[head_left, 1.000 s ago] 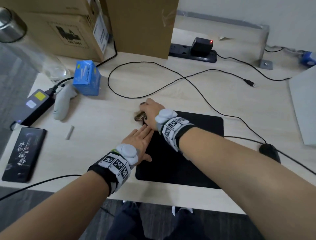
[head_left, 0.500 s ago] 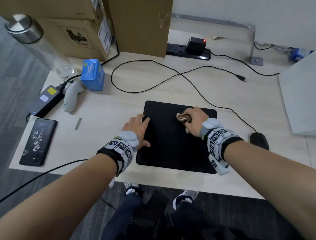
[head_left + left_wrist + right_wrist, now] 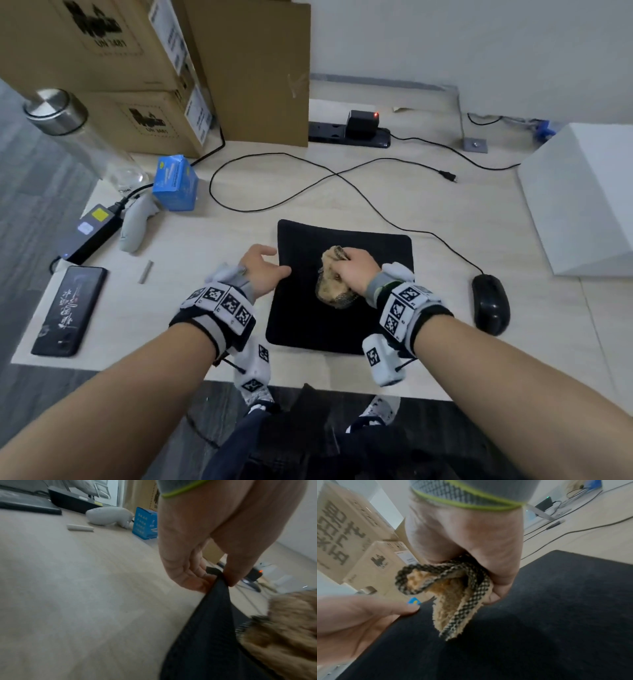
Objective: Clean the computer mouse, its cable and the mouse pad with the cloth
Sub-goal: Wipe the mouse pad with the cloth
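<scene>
The mouse pad [image 3: 346, 308] lies flat near the front edge of the bench [image 3: 394, 202], and it is the thing being worked on. The cloth [image 3: 334, 281], tan with a dark checked border, sits bunched on the middle of the pad under the right hand [image 3: 356, 274], whose grip is closed around the wad. The left hand [image 3: 262, 270] is at the pad's left edge; the left wrist view shows its thumb and fingers [image 3: 193, 577] pinching that edge and lifting it a little, so its grip is narrow and holding the pad.

Judging by this, the pad is mid-wipe, and how much of it is already clean cannot be told. The computer mouse [image 3: 490, 305] rests on the bench just right of the pad, apart from both hands. Its cable [image 3: 387, 219] trails in loops across the bench behind the pad. Both probably remain to be cleaned.
</scene>
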A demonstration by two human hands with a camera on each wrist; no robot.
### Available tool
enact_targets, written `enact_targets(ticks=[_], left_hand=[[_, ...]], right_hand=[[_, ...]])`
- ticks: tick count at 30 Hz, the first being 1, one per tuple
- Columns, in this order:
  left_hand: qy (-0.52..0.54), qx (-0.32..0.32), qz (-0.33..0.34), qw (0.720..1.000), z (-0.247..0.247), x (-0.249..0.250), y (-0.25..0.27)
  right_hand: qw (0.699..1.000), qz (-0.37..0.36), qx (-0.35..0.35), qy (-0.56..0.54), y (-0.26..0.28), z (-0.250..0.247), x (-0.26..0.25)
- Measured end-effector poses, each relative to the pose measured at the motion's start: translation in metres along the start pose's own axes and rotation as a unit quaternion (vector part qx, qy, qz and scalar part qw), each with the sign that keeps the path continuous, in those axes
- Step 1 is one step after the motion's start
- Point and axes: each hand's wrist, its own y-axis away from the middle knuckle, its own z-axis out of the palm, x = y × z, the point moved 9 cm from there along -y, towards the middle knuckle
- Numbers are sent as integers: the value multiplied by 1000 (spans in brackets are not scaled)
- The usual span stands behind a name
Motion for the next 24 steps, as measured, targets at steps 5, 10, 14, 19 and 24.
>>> enact_targets(ticks=[5,10,14,19,24], left_hand=[[184,-132,52,973,24,60,41],[208,-221,74,950,38,85,54],[228,-171,71,956,29,80,41],[174,-102,12,979,17,43,6],[179,-112,-55,976,0,20,-17]], right_hand=[[998,-62,-12,11,12,9,-36],[984,-85,11,154,26,-21,-59],[979,-156,42,123,49,-51,-96],[973,-212,39,-82,83,-95,-136],[967,-168,60,-180,74,-141,-99]])
